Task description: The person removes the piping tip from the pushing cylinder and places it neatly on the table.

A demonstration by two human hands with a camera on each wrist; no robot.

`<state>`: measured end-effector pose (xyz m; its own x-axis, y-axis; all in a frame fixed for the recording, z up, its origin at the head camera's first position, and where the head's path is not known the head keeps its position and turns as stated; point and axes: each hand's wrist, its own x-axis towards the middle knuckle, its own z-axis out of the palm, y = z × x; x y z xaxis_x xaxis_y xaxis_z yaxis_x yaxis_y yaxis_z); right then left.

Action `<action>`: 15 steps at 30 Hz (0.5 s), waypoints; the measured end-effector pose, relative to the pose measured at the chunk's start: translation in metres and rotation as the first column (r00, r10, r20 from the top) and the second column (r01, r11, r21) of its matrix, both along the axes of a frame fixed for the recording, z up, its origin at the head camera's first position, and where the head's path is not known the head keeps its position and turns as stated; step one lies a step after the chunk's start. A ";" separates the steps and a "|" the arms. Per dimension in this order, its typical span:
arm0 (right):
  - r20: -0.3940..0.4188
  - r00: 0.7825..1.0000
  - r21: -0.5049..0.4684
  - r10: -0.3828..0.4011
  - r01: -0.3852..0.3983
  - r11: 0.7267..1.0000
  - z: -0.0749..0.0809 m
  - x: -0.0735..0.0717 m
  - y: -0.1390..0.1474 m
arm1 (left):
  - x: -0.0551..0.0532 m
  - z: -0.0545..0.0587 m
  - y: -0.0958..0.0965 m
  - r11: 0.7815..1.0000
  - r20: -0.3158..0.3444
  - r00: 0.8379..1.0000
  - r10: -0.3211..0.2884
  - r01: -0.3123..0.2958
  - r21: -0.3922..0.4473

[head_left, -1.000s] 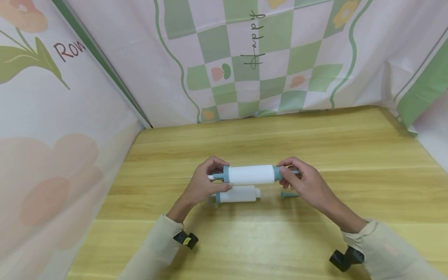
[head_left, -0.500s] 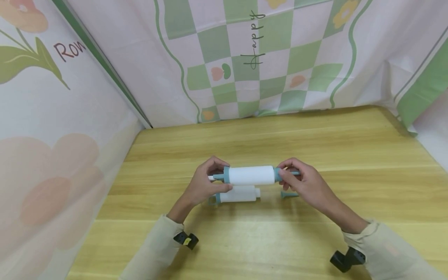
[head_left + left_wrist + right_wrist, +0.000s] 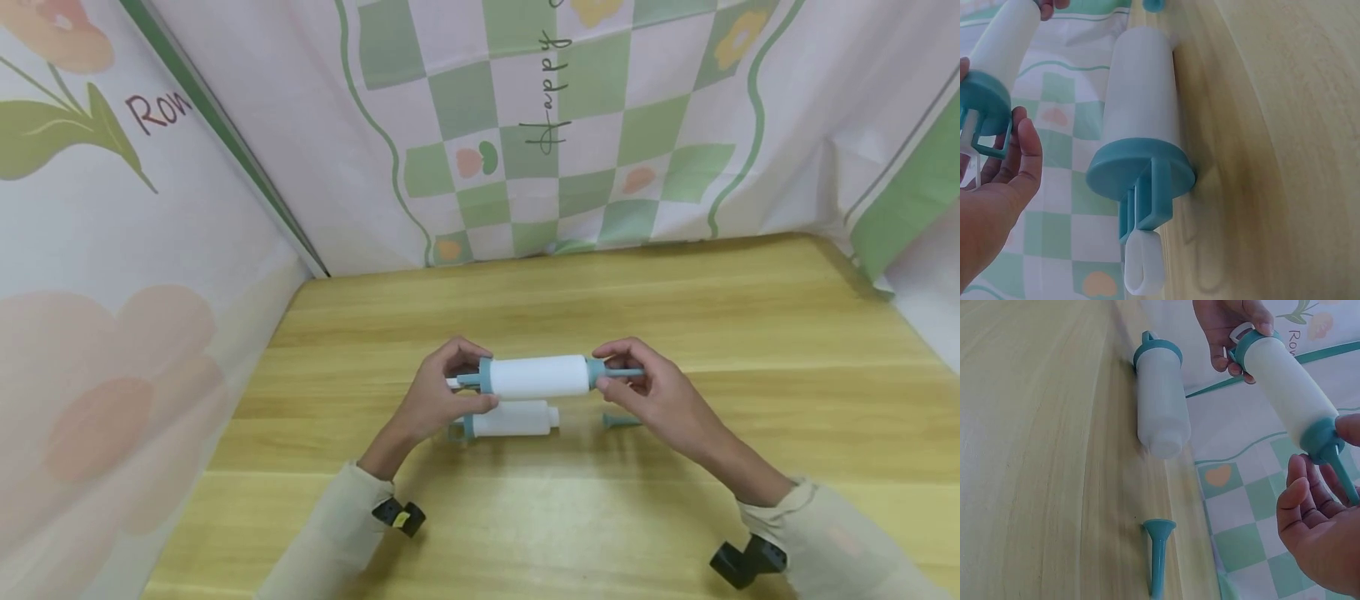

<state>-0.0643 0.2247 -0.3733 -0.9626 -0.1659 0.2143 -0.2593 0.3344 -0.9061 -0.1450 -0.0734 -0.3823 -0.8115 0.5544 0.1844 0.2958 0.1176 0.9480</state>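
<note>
Both hands hold a white plastic bottle (image 3: 538, 377) level above the wooden table. My left hand (image 3: 438, 387) grips its teal end cap (image 3: 985, 97), which has a bracket and a white loop. At the other end, the thumb and fingers of my right hand (image 3: 660, 392) pinch the wide collar of a teal nozzle (image 3: 1322, 440); its thin tube points toward the palm. A second white bottle (image 3: 1163, 400) lies on the table with a bare white neck and the same kind of teal cap. Beyond that neck lies a loose teal nozzle (image 3: 1158, 550).
The wooden table (image 3: 525, 517) meets a hanging cloth with green checks (image 3: 592, 125) at its back edge. Another printed cloth (image 3: 150, 250) hangs along the left side. A small black camera sits on each wrist.
The right thumb and fingers have shifted around the nozzle collar, with the thumb lower, baring more of it. The left hand and the bottle stay nearly still. The head view has tilted slightly.
</note>
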 end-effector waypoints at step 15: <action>0.053 0.997 0.068 -0.058 0.055 0.996 0.006 0.000 -0.001 | 0.001 0.002 0.000 1.000 0.004 1.000 -0.001 0.001 -0.006</action>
<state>-0.0644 0.2233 -0.3675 -0.9808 -0.1230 0.1515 -0.1891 0.4075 -0.8934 -0.1437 -0.0738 -0.3801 -0.8115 0.5565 0.1782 0.2925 0.1230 0.9483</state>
